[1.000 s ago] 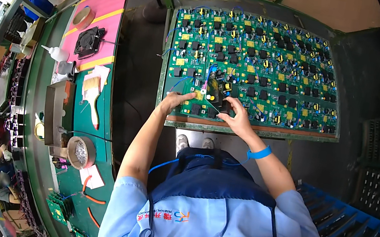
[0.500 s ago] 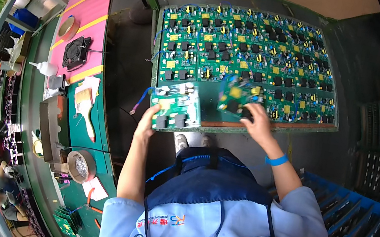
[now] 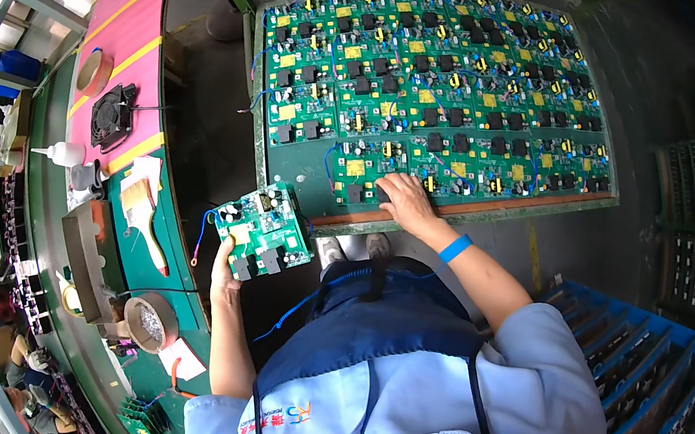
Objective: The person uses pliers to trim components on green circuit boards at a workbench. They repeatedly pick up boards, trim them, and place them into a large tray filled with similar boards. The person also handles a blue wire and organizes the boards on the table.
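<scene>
Left Hand Carries One Circuit Board, Right Hand Rests at Another

Your left hand (image 3: 225, 270) has hold of a green circuit board (image 3: 260, 235) by its near left side. The thumb lies on the upper face; the other fingers are hidden below, so how far they are bent I cannot tell. This board is tilted and extends ahead and to the right of your left hand. From it a blue wire (image 3: 202, 234) with a ring end hangs down, just to the left of the same hand.

Your right hand (image 3: 406, 201) is palm down, with the fingers half bent and close together. They touch the near right part of the front-row board (image 3: 357, 168), which lies on the large tray (image 3: 292, 173). Whether they grip it or only rest on it, I cannot tell. Ahead of your right hand, many similar boards (image 3: 427, 97) lie in rows. A bare green part of the tray is to the left of this hand, and on its wrist sits a blue band (image 3: 455, 248).

To the left of your left hand, on the bench, a brush (image 3: 141, 219) lies upon paper. Farther ahead on that side there are a white bottle (image 3: 64, 154) and a black fan (image 3: 113, 118).
</scene>
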A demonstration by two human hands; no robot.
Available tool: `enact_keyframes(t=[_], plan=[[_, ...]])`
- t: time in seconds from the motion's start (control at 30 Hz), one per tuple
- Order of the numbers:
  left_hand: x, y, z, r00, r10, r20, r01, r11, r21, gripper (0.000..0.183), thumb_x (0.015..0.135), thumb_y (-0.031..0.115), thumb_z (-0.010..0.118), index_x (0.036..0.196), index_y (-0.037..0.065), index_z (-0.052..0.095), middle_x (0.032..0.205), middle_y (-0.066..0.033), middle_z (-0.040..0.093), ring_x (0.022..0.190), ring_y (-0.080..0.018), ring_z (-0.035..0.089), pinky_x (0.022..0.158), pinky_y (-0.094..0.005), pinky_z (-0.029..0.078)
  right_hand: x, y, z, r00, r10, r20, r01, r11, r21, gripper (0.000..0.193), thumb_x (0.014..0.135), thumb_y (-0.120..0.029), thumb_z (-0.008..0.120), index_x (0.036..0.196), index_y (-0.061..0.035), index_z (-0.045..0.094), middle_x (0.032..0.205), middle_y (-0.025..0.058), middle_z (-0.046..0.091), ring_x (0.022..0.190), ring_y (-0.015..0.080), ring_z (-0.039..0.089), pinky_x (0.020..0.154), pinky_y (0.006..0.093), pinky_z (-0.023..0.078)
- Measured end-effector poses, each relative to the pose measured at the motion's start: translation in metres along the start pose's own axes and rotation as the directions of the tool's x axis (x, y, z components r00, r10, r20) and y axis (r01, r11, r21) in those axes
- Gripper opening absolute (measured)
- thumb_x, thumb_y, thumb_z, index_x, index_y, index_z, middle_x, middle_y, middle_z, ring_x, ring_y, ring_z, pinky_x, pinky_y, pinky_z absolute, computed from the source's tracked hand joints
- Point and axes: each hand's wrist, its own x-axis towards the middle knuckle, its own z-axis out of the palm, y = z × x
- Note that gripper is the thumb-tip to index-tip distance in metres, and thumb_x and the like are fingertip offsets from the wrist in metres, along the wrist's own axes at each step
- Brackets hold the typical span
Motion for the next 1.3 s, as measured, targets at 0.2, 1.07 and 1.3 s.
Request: enact_keyframes(t=[0.2, 1.07, 1.3], plan=[[0.004, -0.009, 0.008, 0.999, -0.043, 0.023, 0.043, 0.999, 0.000, 0.049, 0.073, 0.030, 0.058, 0.112, 0.004, 0.044, 0.105, -0.0096, 0.052, 0.095, -0.0234, 0.051, 0.083, -0.0361, 0.041, -0.001, 0.008, -0.001, 0.999, -0.032, -0.030, 0.031, 0.998, -0.048, 0.041, 0.062, -0.011, 0.066, 0.099, -0.0041, 0.050, 0.097, 0.0097, 0.050, 0.093, 0.0251, 0.047, 0.081, 0.0365, 0.032], [-0.009, -0.035, 0.001, 1.000, 0.017, 0.010, -0.018, 0.997, 0.076, 0.047, 0.077, 0.021, 0.054, 0.117, 0.003, 0.037, 0.108, -0.0090, 0.049, 0.098, -0.0193, 0.048, 0.086, -0.0314, 0.037, 0.014, -0.125, 0.040, 0.876, -0.472, 0.098, 0.473, 0.881, 0.017, 0.036, 0.059, -0.017, 0.065, 0.089, -0.0028, 0.050, 0.090, 0.0096, 0.050, 0.089, 0.0223, 0.047, 0.074, 0.0337, 0.036], [-0.016, -0.036, 0.010, 0.999, -0.029, 0.040, 0.031, 0.997, -0.067, 0.067, 0.080, 0.059, 0.026, 0.119, 0.007, 0.039, 0.116, -0.0064, 0.045, 0.106, -0.0197, 0.043, 0.090, -0.0345, 0.032, 0.021, -0.122, 0.026, 0.922, -0.375, 0.096, 0.343, 0.906, 0.247, 0.040, 0.065, -0.018, 0.061, 0.096, 0.0012, 0.046, 0.084, 0.0131, 0.050, 0.083, 0.0280, 0.049, 0.072, 0.0365, 0.038]])
